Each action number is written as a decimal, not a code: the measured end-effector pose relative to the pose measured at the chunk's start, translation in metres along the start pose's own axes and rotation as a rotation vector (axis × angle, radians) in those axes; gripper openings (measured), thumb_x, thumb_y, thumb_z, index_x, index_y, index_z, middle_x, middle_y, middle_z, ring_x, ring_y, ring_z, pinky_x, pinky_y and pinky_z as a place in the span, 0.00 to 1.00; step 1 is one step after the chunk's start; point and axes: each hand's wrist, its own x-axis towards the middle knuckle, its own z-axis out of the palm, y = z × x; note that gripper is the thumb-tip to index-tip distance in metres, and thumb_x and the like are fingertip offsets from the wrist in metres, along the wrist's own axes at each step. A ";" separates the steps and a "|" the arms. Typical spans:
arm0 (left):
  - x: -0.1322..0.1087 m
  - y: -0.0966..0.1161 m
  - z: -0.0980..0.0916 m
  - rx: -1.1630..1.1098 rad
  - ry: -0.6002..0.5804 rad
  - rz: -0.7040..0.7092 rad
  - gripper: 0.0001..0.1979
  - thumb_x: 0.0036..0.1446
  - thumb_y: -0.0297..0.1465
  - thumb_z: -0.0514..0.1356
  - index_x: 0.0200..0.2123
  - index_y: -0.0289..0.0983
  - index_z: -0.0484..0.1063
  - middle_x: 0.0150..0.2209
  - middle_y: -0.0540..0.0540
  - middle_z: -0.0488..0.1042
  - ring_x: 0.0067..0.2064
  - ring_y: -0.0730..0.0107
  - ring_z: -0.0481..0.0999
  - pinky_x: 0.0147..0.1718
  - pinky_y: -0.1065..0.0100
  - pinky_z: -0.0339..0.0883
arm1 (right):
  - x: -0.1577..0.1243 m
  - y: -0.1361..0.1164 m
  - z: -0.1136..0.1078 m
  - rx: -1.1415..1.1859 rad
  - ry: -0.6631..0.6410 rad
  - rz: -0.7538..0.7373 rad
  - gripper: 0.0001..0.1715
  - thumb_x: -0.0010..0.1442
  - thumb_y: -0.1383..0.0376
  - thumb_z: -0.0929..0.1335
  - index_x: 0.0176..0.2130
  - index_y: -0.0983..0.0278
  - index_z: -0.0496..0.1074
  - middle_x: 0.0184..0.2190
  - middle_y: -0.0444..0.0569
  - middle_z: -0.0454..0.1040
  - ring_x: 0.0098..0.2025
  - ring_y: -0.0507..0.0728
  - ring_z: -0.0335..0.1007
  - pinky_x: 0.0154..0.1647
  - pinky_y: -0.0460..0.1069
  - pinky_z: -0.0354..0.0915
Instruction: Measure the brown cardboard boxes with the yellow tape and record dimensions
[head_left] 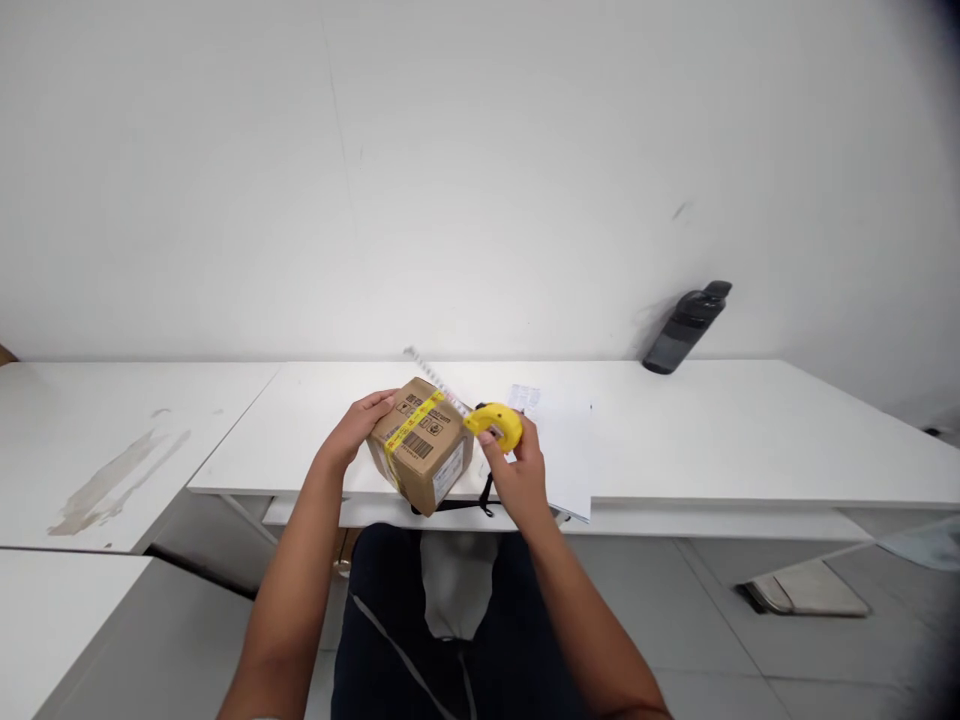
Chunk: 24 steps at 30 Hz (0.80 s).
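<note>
A brown cardboard box (pixel 421 447) with yellow tape, printed symbols and a barcode is held tilted near the table's front edge. My left hand (pixel 358 428) grips its left side, fingers on the upper edge. Closed around a yellow tape measure (pixel 501 424), my right hand (pixel 521 475) is just right of the box. The measure's pale blade (pixel 442 388) sticks out up and to the left, along the box's far top edge, its end beyond the box. A black strap (pixel 486 492) hangs below the tape measure. The box's underside is hidden.
White paper sheets (pixel 566 450) lie on the white table (pixel 720 430) to the right, partly over the front edge. A dark bottle (pixel 684 328) leans against the wall at the back right. Another table (pixel 217 390) with a stained surface adjoins on the left.
</note>
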 end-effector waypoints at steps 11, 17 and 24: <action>-0.078 -0.094 0.049 0.184 0.759 0.084 0.29 0.70 0.46 0.37 0.68 0.38 0.52 0.71 0.34 0.53 0.73 0.54 0.50 0.69 0.52 0.47 | 0.051 0.054 0.030 0.508 0.084 0.230 0.32 0.58 0.42 0.69 0.50 0.60 0.64 0.53 0.52 0.74 0.52 0.57 0.73 0.54 0.56 0.70; -0.114 -0.189 0.101 0.261 0.534 -0.141 0.47 0.61 0.58 0.47 0.72 0.35 0.42 0.74 0.31 0.44 0.75 0.46 0.36 0.71 0.47 0.38 | 0.064 0.052 0.042 0.563 -0.099 0.323 0.33 0.54 0.41 0.71 0.47 0.62 0.67 0.46 0.51 0.77 0.45 0.57 0.75 0.48 0.55 0.73; -0.122 -0.149 0.104 -0.379 0.514 0.046 0.41 0.58 0.61 0.54 0.64 0.39 0.61 0.66 0.35 0.65 0.69 0.50 0.62 0.67 0.53 0.56 | 0.007 0.052 0.024 0.581 -0.115 0.404 0.28 0.52 0.48 0.76 0.46 0.60 0.71 0.44 0.48 0.78 0.45 0.58 0.75 0.47 0.54 0.74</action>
